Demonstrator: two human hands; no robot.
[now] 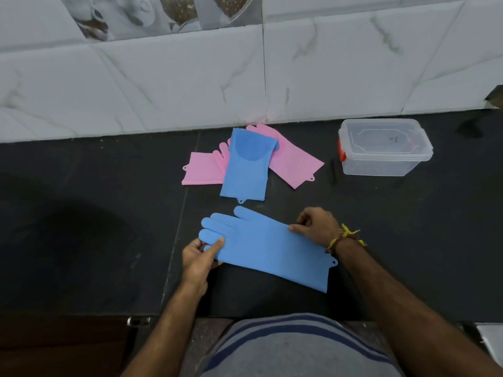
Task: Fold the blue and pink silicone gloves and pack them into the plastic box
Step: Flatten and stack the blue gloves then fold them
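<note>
On the black stone counter (109,213) in front of me, 1 blue silicone glove (268,250) lies flat and unfolded, its fingers pointing to my left and its cuff toward my right. My left hand (198,258) pinches the glove near the fingertips, thumb on top and the other fingers tucked beneath the edge. My right hand (317,225) is loosely curled, its fingertips pressing down on the far edge of the glove close to the cuff; it pins that edge rather than grasping it.

Further back, near the white tiled wall (163,85), a second blue glove (246,165) sits already folded over, with its textured inner side showing at the top. It rests across 2 pink gloves: the left pink glove (202,170) and the right pink glove (294,159), both still lying open and flat. To the right stands the clear plastic box (383,148) with a red latch; its lid is on and I see nothing inside.

By my judgement the work is early: 1 glove folded, 1 in hand about to be folded, 2 pink ones untouched, and nothing packed yet. The glove in hand looks smooth, thin and floppy, with a small hanging tab at the cuff
</note>
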